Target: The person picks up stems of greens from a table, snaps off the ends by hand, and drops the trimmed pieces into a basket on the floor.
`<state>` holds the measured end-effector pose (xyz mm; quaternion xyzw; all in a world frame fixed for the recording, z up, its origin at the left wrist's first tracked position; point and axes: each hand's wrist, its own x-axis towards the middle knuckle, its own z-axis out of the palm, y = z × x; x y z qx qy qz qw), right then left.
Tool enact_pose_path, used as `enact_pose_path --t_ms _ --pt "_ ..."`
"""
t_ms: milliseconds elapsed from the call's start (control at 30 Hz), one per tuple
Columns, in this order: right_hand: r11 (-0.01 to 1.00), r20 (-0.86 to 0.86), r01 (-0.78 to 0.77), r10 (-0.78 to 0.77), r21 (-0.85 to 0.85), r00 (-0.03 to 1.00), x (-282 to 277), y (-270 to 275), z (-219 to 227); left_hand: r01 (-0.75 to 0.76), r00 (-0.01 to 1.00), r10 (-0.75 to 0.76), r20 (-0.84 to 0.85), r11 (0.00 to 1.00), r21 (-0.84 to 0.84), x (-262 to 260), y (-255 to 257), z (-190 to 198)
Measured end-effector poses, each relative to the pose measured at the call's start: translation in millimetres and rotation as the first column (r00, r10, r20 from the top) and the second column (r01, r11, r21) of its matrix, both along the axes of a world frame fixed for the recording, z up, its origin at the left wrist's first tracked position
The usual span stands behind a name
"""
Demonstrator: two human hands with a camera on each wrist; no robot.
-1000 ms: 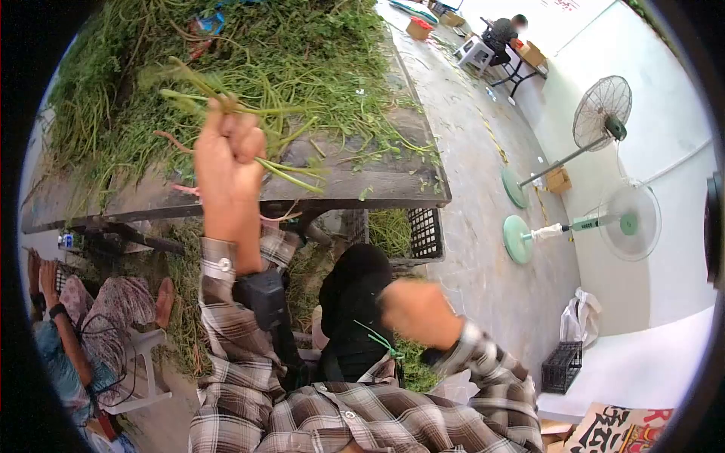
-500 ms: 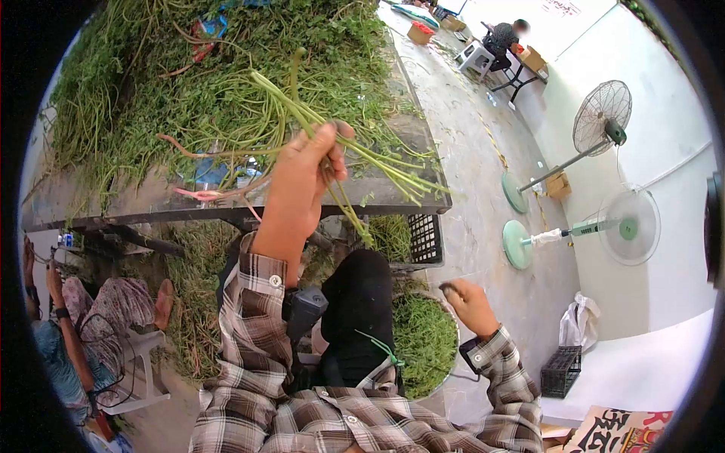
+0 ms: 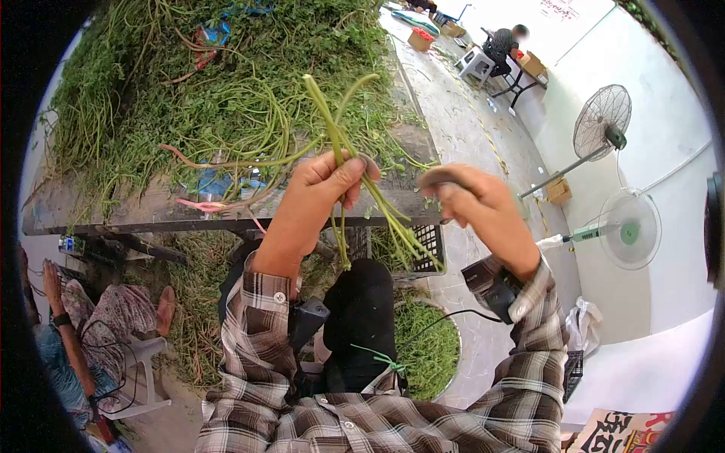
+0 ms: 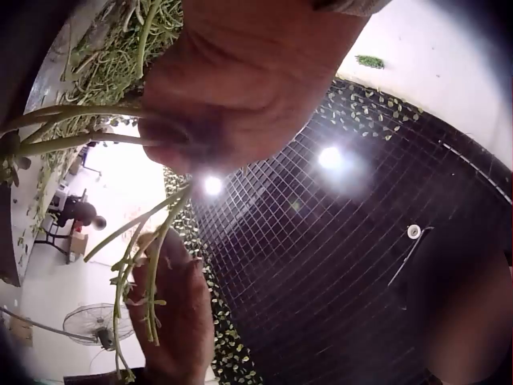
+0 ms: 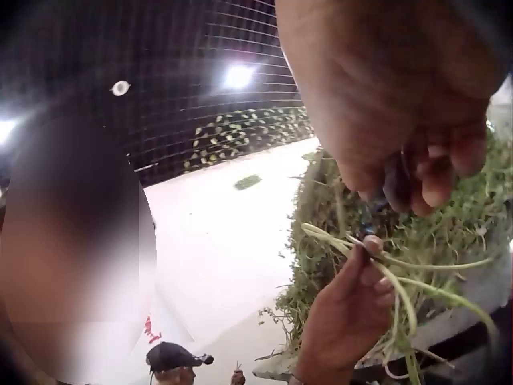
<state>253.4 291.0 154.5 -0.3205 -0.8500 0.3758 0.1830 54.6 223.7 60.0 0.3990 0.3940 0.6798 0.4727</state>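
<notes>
My left hand point(image 3: 313, 189) pinches a small bunch of green stems point(image 3: 393, 220) between thumb and fingers, above the front edge of the table. The stems cross in the grip, thick ends pointing up and thinner ends drooping to the right. My right hand point(image 3: 487, 211) hovers just right of the bunch, its fingers loosely bent and slightly blurred; no stem shows in it. Dark colour marks its fingertips. In the right wrist view the bent right fingers point(image 5: 437, 188) are above the left hand point(image 5: 341, 321) and the stems point(image 5: 409, 301).
A heap of leafy greens point(image 3: 189, 98) covers much of the dark table point(image 3: 151, 208). Below stand a tub of cut greens point(image 3: 427, 351) and a black crate point(image 3: 427, 245). Pink ties point(image 3: 202, 205) lie at the table edge. Fans point(image 3: 604, 121) and seated people are farther off.
My left hand first reached over the heap, then came right and back toward me with the stems. My right hand rose from beside my lap to next to the bunch.
</notes>
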Motion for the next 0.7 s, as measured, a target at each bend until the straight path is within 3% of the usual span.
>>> enact_pose_path --t_ms 67,100,167,200,300,533,633,700 --pt "0.975 0.069 -0.145 0.158 -0.169 0.985 -10 11 -11 0.092 0.995 -0.092 -0.043 0.996 0.011 -1 -5 6" --pt "0.975 0.072 -0.150 0.163 -0.165 0.984 -15 11 -13 0.087 0.995 -0.086 -0.041 0.996 0.015 -1 -7 7" --pt "0.889 0.129 -0.270 0.336 -0.369 0.933 -23 9 -19 0.150 0.988 -0.150 -0.021 0.989 0.007 1 -9 8" --pt "0.853 -0.020 -0.280 0.303 -0.440 0.953 -26 6 -31 0.164 0.986 -0.165 0.014 0.986 0.041 2 -6 5" --pt "0.846 -0.048 -0.221 0.227 -0.485 0.973 -29 6 -41 0.140 0.987 -0.141 -0.072 0.990 -0.019 0 -10 10" --pt "0.908 -0.001 -0.096 0.105 -0.407 0.994 -25 16 -46 0.129 0.992 -0.130 0.007 0.992 0.012 -4 -5 3" --pt "0.957 0.055 -0.062 0.080 -0.282 0.995 -21 19 -48 0.131 0.991 -0.131 0.025 0.991 -0.012 -3 -5 2" --pt "0.981 0.012 -0.092 0.095 -0.173 0.995 -18 21 -53 0.137 0.989 -0.140 -0.051 0.989 -0.056 -3 -4 -1"
